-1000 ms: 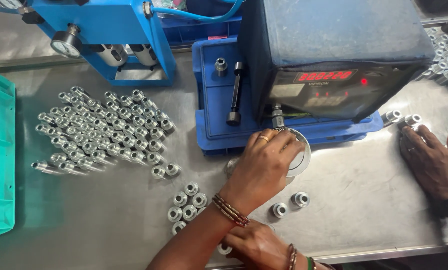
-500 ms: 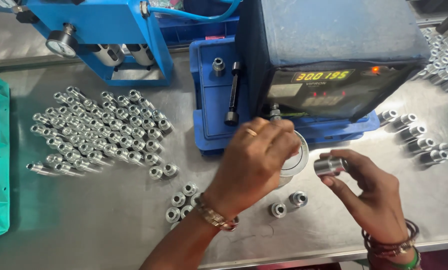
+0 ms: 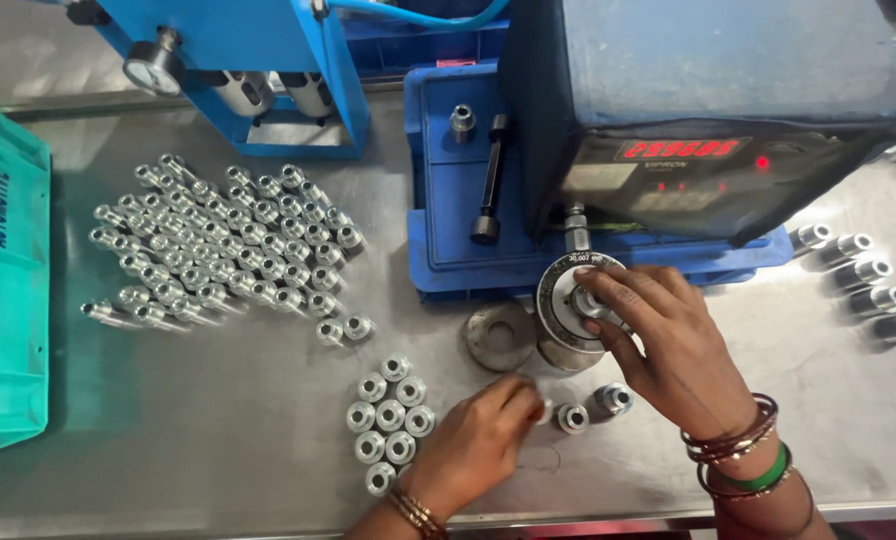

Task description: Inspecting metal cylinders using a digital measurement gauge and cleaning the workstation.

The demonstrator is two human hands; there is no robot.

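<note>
Now my hands have swapped places. Half a second ago my left hand (image 3: 478, 440) was up on the round gauge (image 3: 566, 322) and my right hand (image 3: 668, 345) held a small metal piece in the air, off to the right. Now my right hand is on top of the gauge, fingers close together and pressing down in its middle. I think the small piece sits under those fingertips, but they hide most of it.

My left hand has dropped to the near worktop (image 3: 218, 450). Its fingers are curled, with the tips just beside a loose metal piece (image 3: 571, 417). I cannot tell if it holds anything. A little bunch of pieces (image 3: 388, 415) stands just left of it.

The red lights on the dark box (image 3: 708, 110) have changed too. A flat metal ring (image 3: 499, 336) lies just left of the gauge.
</note>
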